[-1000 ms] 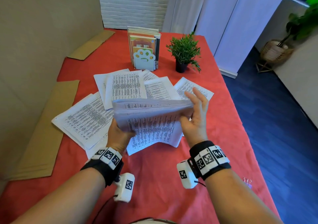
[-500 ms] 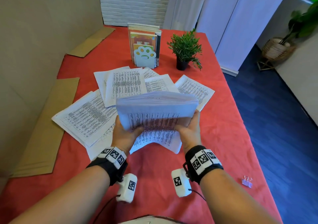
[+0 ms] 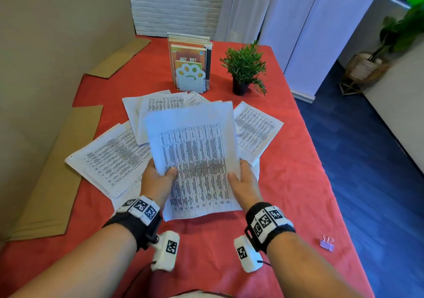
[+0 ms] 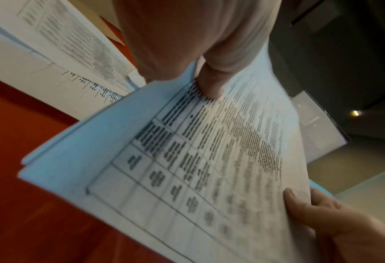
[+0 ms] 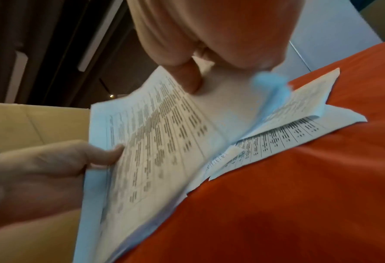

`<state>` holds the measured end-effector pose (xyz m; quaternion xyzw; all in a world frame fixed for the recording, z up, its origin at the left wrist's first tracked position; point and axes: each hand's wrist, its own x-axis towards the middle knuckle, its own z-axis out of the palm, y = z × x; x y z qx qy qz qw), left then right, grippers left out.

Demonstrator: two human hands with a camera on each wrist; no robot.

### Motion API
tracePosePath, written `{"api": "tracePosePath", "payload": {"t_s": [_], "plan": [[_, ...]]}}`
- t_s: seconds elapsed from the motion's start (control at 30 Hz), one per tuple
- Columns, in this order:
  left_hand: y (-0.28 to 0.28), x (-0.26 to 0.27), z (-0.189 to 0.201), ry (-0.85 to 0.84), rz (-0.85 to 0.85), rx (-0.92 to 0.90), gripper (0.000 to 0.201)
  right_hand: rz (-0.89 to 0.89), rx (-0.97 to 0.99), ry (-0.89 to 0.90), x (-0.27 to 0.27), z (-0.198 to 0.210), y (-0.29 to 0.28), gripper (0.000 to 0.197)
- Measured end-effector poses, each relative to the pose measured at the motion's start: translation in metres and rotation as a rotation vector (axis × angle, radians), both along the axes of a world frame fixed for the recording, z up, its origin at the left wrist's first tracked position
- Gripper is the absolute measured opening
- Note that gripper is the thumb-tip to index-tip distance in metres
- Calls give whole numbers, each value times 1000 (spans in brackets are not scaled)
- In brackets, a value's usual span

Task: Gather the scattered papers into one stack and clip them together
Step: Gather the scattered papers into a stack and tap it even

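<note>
I hold a stack of printed papers upright above the red table, its printed face toward me. My left hand grips its left edge, thumb on the front. My right hand grips the right edge the same way. The left wrist view shows the stack with my left thumb pressed on it. In the right wrist view the stack is pinched under my right thumb. Loose printed sheets lie scattered behind: at left, at right and at the back. A small binder clip lies at the table's right edge.
A paw-shaped bookend with books and a small potted plant stand at the back of the red tablecloth. Flat cardboard pieces lie along the left side, another at the far left. Blue floor drops away on the right.
The stack was lying flat in both hands and now stands tilted up with its printed face toward me. My right hand went from open fingers beside the stack to gripping its edge.
</note>
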<state>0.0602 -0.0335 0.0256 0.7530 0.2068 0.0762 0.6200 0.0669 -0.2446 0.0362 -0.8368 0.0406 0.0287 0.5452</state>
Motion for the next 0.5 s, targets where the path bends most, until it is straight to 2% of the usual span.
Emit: {"api": "tracePosePath", "payload": {"t_s": [0.07,0.2,0.3,0.37,0.43,0.5], "plan": [[1,0,-5,60,-43,16,31,-39,1,18,-1,-3,-3,25],[2,-9,-13,217,-102,-119,44,-82,79,81,3,-7,-7,21],[1,-18,-20,229,-192,2,39,-44,54,135,7,-11,-10,27],[3,-20,-21,226,-145,96,29,-10,-44,165,14,-21,-11,28],[8,-22,-22,217,-84,158,25,-82,-93,167,26,-34,-16,29],[18,-24,-26,200,-45,177,24,-226,-143,155,42,-47,-31,31]]}}
